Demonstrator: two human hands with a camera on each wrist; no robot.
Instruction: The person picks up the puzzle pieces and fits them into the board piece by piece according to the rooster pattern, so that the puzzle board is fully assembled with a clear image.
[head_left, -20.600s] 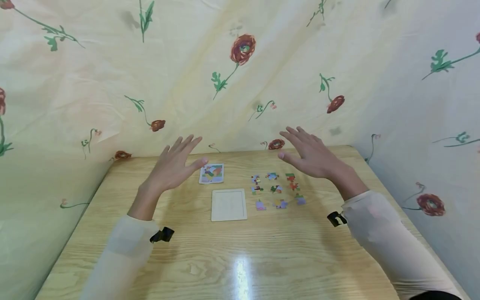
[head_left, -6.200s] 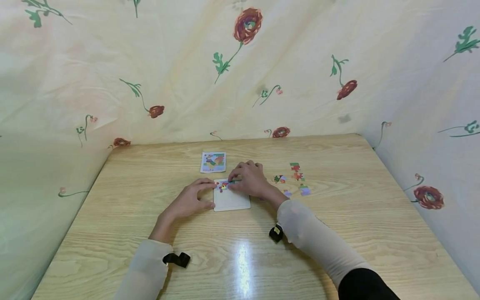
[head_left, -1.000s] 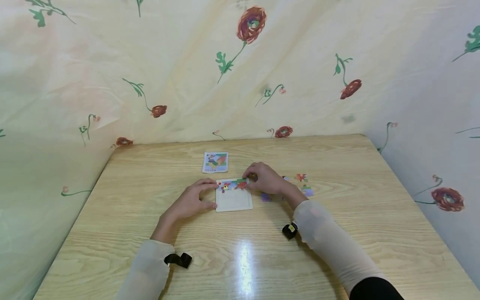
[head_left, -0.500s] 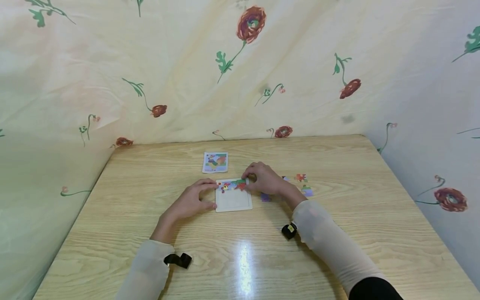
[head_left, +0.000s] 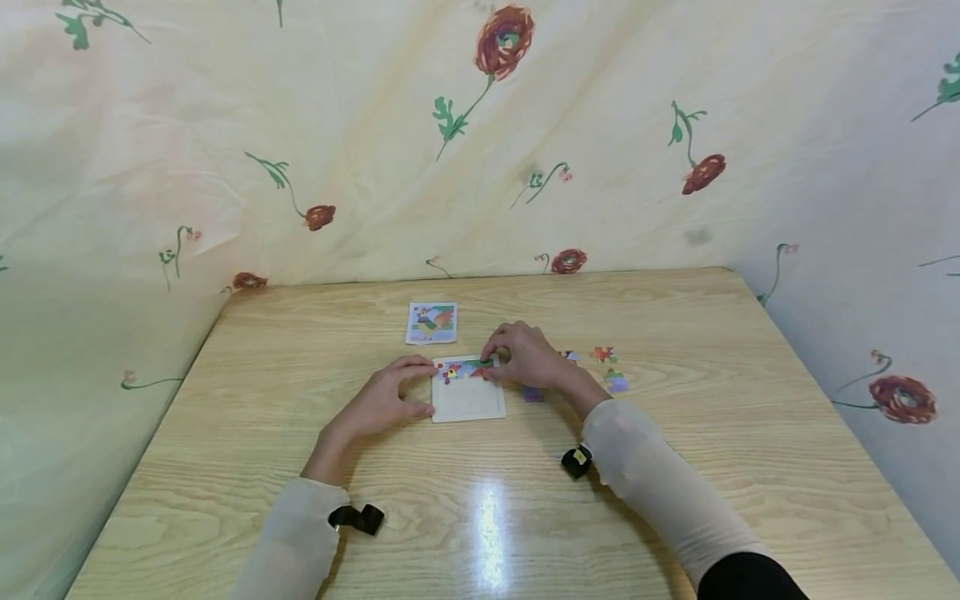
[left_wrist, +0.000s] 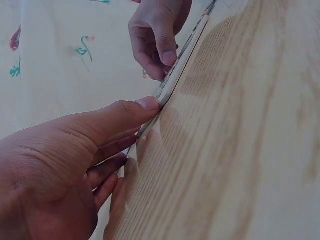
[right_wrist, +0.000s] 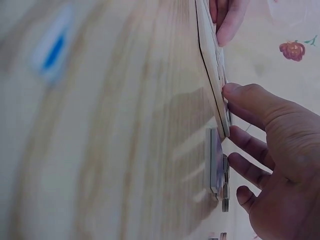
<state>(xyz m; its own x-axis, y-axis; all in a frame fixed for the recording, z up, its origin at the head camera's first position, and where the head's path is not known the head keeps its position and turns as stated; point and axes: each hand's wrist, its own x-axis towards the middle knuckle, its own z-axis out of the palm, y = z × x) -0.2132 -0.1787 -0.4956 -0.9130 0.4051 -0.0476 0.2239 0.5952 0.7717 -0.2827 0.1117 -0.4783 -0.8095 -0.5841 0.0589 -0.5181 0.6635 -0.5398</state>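
My left hand (head_left: 381,400) rests at the left edge of a white puzzle tray (head_left: 467,406), thumb and fingers spread along it. In the left wrist view, the left thumb (left_wrist: 142,106) touches a corner of the tray. A row of colourful puzzle pieces (head_left: 452,372) lies along the tray's far side. At the far right corner, my right hand (head_left: 528,357) pinches a red and green puzzle piece (head_left: 480,372) with thumb and index finger. The right wrist view has the right thumb (right_wrist: 240,92) against the tray's upper face, its other fingers loosely bent.
Behind the tray lies a square picture card (head_left: 432,323). Loose puzzle pieces sit to the right: an orange-red one (head_left: 605,354), a green and lilac one (head_left: 617,381), a purple one (head_left: 533,394). The right forearm partly covers others. Floral cloth (head_left: 390,150) hangs behind the table.
Over twenty seconds, both raised hands came down to the tray and several pieces moved from the right into its far row. In the last second, the right hand shifted slightly left.
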